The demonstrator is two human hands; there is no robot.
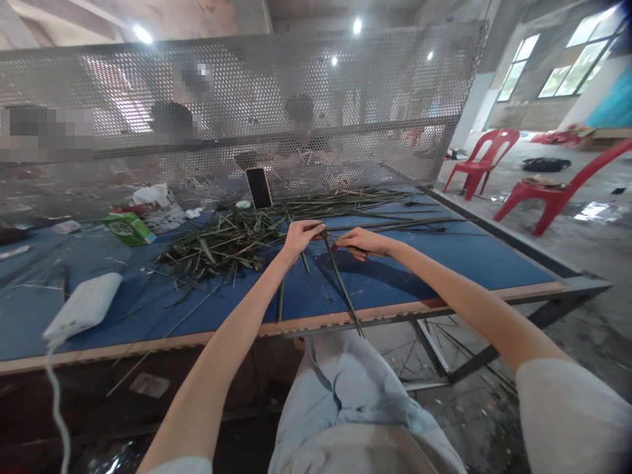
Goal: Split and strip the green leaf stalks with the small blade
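Observation:
My left hand (302,238) is closed, pinching the upper end of a long green leaf strip (340,283) between thumb and fingers. The strip slants down and to the right, and its lower end passes over the table's front edge. Just right of it, my right hand (364,242) is closed around a thin dark thing that I cannot make out, with a small reddish-brown tip showing toward the strip. Short leaf pieces lie under my left hand. Behind both hands, long leaf strips (345,204) are spread out. To the left is a tangled heap of leaf pieces (222,247).
A phone (259,187) leans against a perforated metal screen (237,85), with people behind it. On the blue table (474,257) at left are a green box (129,228) and a white power bank (86,304) with a cable. Red chairs (481,161) stand at right.

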